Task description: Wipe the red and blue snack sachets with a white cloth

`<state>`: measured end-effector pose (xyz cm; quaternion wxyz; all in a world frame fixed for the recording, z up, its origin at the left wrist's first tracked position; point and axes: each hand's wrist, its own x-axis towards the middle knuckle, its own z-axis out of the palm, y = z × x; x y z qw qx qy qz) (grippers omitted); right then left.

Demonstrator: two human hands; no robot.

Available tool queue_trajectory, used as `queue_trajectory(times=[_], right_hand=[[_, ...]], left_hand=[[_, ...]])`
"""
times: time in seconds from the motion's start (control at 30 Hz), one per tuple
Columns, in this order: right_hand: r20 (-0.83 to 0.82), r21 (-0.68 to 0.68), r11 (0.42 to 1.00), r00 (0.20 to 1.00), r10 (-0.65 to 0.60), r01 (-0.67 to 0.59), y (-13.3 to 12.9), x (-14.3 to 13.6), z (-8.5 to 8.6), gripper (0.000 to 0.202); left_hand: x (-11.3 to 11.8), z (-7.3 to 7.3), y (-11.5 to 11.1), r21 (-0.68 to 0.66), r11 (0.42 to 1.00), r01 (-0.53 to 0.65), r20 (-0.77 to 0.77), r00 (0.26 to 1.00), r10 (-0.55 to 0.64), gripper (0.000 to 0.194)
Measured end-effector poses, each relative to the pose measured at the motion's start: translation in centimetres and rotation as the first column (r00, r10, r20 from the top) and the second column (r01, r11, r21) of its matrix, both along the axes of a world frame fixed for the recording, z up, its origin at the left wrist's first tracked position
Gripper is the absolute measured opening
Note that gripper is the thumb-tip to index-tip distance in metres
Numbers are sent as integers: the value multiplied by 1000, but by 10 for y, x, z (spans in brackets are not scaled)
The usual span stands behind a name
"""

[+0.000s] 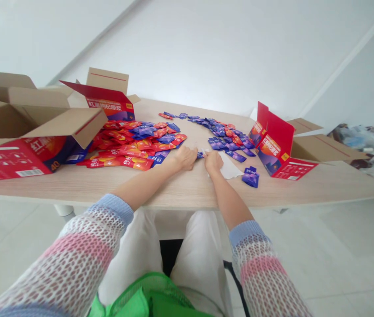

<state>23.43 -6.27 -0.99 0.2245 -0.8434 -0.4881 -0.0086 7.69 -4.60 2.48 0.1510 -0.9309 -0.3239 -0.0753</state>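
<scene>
My left hand (186, 158) and my right hand (214, 162) meet over the middle of the table, fingers closed. Between them shows a small blue sachet (200, 155), pinched at either end and mostly hidden by the fingers. Under and beside my right hand lies a white sheet of paper (230, 167) with an uneven edge. Left of my left hand spreads a heap of red and blue sachets (134, 149). Smaller folded blue and red sachets (221, 131) lie beyond my right hand, with a couple of blue ones (251, 177) to its right.
Open red cartons stand at the left (25, 156), behind the heap (108, 100), and on the right (277, 152). The pale wood table (180, 189) ends just before my knees. Clear plastic bags (368, 143) lie beyond its right end, and a white wall rises behind.
</scene>
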Motion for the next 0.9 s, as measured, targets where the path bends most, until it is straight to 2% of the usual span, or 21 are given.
queue_trajectory(times=[0.17, 0.33, 0.43, 0.53, 0.6, 0.63, 0.7, 0.73, 0.77, 0.8, 0.9], right_hand=[[-44, 1, 1000, 999, 3, -3, 2, 8, 0, 29], [-86, 25, 1000, 996, 12, -10, 5, 11, -4, 28], [-126, 56, 998, 992, -2, 10, 2, 12, -4, 30], [-98, 190, 981, 995, -24, 43, -4, 11, -1, 38], [-39, 322, 947, 999, 11, 2, -8, 8, 2, 44], [-6, 382, 923, 999, 51, -45, -9, 6, 3, 46], [53, 475, 862, 984, 170, -175, -12, -1, 3, 48], [80, 503, 829, 968, 239, -247, -12, -6, 3, 48], [106, 516, 796, 946, 308, -317, -13, -10, 3, 47], [128, 515, 768, 920, 371, -381, -14, -15, 2, 46], [169, 416, 731, 836, 523, -541, -16, -26, 0, 42]], left_hand=[[-8, -2, -1, -4, 1000, 24, -11, 1000, -24, 33], [-26, -13, 7, 23, 997, 80, 76, 994, -81, 34], [-37, -13, 19, -19, 998, -66, 231, 971, 69, 34], [-43, -11, 35, -183, 959, -215, 444, 853, 275, 28], [-43, -13, 42, -385, 904, -186, 532, 755, 382, 23], [-41, -14, 43, -512, 848, -137, 554, 702, 448, 24], [-36, -20, 40, -737, 675, 19, 558, 581, 593, 27], [-32, -23, 37, -804, 585, 105, 546, 521, 656, 28], [-28, -26, 33, -838, 515, 181, 534, 465, 706, 27], [-24, -29, 29, -850, 470, 235, 526, 417, 741, 24], [-15, -36, 21, -847, 428, 315, 520, 332, 787, 16]])
